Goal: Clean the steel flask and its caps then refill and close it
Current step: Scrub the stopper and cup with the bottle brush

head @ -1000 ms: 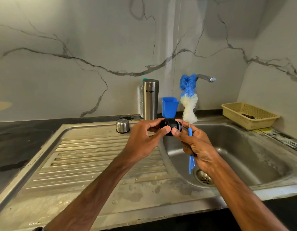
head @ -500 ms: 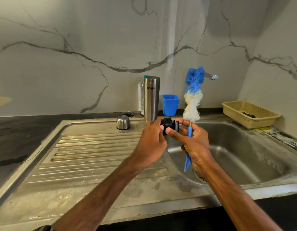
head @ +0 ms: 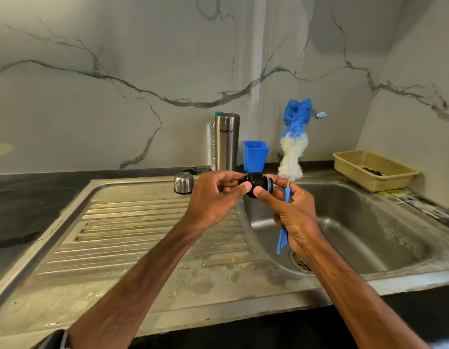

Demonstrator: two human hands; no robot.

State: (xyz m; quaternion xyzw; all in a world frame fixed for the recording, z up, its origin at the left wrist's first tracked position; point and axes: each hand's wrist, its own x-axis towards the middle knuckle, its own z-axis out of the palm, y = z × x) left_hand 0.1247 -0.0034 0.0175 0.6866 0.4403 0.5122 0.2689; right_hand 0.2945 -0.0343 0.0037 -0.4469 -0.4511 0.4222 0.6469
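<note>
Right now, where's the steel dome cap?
Head view: the steel dome cap stands at the back of the drainboard, left of centre, just in front and left of the steel flask and left of the left hand.

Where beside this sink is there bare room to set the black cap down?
Free: the ribbed drainboard, from the steel cap forward to the sink's front edge, and the dark counter left of it. Crowded: behind the sink, with flask, blue cup and basket; brush over the basin.
</note>
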